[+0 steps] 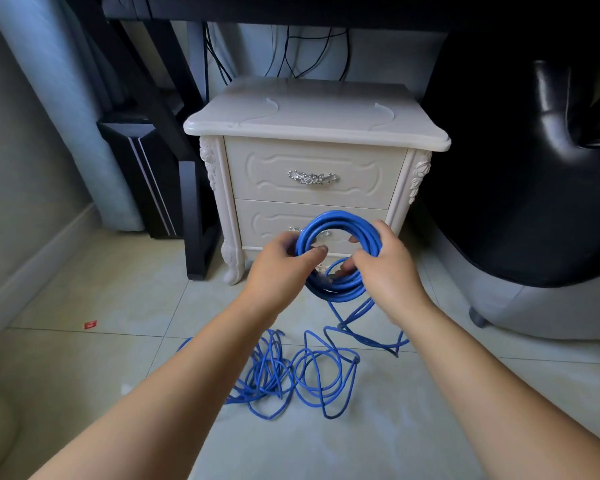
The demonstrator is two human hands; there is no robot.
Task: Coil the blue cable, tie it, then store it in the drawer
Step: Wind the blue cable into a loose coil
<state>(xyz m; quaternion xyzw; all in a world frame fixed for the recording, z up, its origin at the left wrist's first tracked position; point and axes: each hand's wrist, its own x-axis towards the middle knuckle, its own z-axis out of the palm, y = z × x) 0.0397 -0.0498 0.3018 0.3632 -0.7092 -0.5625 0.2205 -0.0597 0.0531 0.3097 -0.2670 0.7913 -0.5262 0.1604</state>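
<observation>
A partly wound coil of blue cable hangs in the air before the lower drawer of a cream nightstand. My left hand grips the coil's left side, thumb over the strands. My right hand grips its right side, fingers curled round the loops. From the coil's bottom a strand drops to a loose tangle of the same cable lying on the tiled floor between my forearms. The upper drawer is closed and has a silver handle. The lower drawer is also closed, its handle mostly hidden behind the coil.
The nightstand top is bare. A black desk leg and a dark computer case stand to its left, a black padded chair to its right. A small red scrap lies on the floor at left.
</observation>
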